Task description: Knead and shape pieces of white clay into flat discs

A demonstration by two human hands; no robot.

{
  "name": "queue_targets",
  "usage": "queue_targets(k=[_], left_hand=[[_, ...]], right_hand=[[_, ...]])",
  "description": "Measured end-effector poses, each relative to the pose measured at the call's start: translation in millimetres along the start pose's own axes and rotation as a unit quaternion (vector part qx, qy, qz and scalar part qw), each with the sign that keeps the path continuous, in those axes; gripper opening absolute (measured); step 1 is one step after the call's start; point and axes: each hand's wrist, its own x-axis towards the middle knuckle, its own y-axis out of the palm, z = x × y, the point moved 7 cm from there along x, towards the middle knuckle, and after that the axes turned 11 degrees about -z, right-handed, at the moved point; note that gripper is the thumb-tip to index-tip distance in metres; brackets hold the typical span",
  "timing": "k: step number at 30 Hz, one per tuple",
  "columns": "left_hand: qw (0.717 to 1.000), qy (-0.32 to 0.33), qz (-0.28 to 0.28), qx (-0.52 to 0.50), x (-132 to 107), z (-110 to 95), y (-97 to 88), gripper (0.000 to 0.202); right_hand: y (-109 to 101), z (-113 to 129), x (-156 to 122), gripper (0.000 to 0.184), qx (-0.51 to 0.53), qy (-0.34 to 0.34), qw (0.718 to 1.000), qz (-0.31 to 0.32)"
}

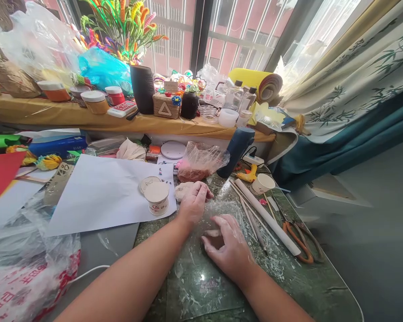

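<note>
White-dusted left hand (pixel 191 205) sits beside one pale lump (pixel 182 192) on the desk (pixel 317 293), grip closure unclear; right hand (pixel 233 246) curls half open, nothing visible in its grip. Paper cups (pixel 159 207): two.

Left hand (pixel 194 203) is right by a pale lump (pixel 182 192), powdery right hand (pixel 229 248) is loosely curled, scissors (pixel 286 229) sit near the tabletop's (pixel 322 290) right edge.
</note>
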Motion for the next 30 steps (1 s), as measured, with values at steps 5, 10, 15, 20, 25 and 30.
queue_targets(k=[5,10,15,20,25,30], left_hand=[[1.0,-0.001,0.005,0.007,-1,0,-0.1,0.032],[1.0,-0.006,0.002,-0.004,0,5,0.6,0.029],[1.0,-0.009,0.006,-0.004,1,8,1.3,0.028],[1.0,-0.014,0.013,-0.006,1,7,2.0,0.026],[1.0,-0.013,0.013,0.0,0,5,2.2,0.027],[1.0,0.003,0.01,0.013,0,3,2.0,0.029]], right_hand=[[-5,5,-9,0.017,0.037,-0.027,0.994,0.099],[-18,8,-23,0.017,0.15,-0.043,0.979,0.134],[-20,-44,-27,0.023,0.228,0.291,0.928,0.038],[-60,-40,0,0.03,0.215,0.272,0.935,-0.074],[-90,8,8,0.044,0.067,-0.058,0.986,-0.138],[-46,11,-18,0.039,0.05,-0.142,0.988,0.024]])
